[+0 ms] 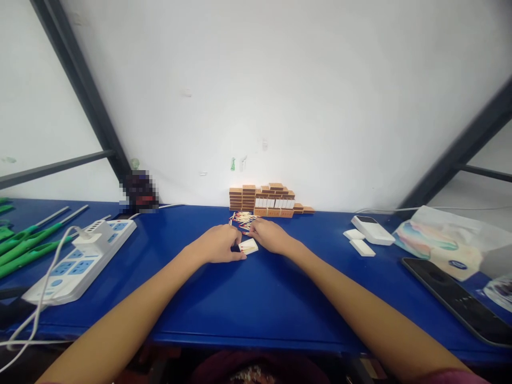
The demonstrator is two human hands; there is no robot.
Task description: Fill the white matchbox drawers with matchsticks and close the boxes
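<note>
My left hand (222,243) grips a small white matchbox tray (251,246) between thumb and fingers, tilted a little above the table. A few matches lie inside the tray. My right hand (270,234) is closed in a pinch at the near edge of a loose pile of matches (243,217), just beyond the tray. Red match tips show by its fingertips, though how many matches it pinches is hidden. Behind the pile stand stacked matchboxes (242,198), brown-sided, with a row of white ones among them.
Two white trays (362,247) lie right of my hands beside a white device (373,230). Farther right are a tissue pack (440,242) and a dark phone (460,298). Left stand a power strip (86,261) with cables and green long-necked tools (38,240). A wall rises behind.
</note>
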